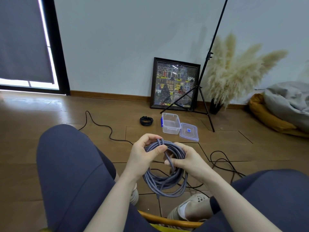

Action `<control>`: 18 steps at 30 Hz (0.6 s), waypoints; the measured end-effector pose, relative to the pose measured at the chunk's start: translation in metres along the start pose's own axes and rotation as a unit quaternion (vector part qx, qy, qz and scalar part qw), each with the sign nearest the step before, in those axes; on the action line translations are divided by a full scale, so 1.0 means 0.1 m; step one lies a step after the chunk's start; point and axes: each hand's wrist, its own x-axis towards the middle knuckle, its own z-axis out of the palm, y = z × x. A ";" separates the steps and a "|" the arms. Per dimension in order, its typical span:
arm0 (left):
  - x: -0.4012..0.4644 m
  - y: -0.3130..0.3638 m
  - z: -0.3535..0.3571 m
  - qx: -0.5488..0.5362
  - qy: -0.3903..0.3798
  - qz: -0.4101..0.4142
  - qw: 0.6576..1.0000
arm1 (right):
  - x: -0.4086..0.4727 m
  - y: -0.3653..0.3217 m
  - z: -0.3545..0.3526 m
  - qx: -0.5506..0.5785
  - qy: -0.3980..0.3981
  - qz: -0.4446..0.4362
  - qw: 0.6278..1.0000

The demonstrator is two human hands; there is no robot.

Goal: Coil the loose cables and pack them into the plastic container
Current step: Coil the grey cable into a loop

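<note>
1. Sitting on a chair, the person holds a purple braided cable [164,180] in a coil between the knees, above the wooden floor [50,118].
2. Left hand [145,152]: grip closed around the top of the coil, thumb pressed across the bundled strands, fingers curled over them.
3. Right hand [185,160]: grip pinching a loose strand of the same cable just inside the coil, thumb and fingers curled on it.
4. Coil hangs down from both hands; its lower loops sag near the beige shoes [190,208].
5. Clear plastic container [170,123] with blue clasps stands open on the floor ahead; its lid [189,132] lies flat, touching its right side.
6. Small coiled black cable [146,121] lies on the floor just left of the container.
7. Loose black cable [100,125] trails across the floor from the left; more black loops lie to the right, under the hands.
8. Framed picture [174,84] leans on the wall behind; tripod stand [200,97] and pampas grass [234,71] beside it.
</note>
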 end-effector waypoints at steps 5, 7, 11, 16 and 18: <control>0.00 0.01 0.00 -0.021 0.009 0.010 1.000 | -0.01 0.03 0.02 0.043 0.062 -0.076 0.994; 0.01 0.03 -0.01 -0.030 0.011 0.013 0.999 | 0.00 0.04 0.03 0.044 0.084 -0.109 0.989; 0.01 0.04 0.00 -0.019 -0.004 0.005 1.000 | 0.00 0.06 0.08 0.090 0.112 -0.102 0.984; -0.01 0.03 0.01 -0.023 0.002 0.005 1.000 | 0.01 0.09 0.10 0.131 0.121 -0.094 0.980; -0.01 0.03 0.00 -0.025 -0.002 -0.003 1.000 | 0.02 0.08 0.12 0.129 0.131 -0.104 0.977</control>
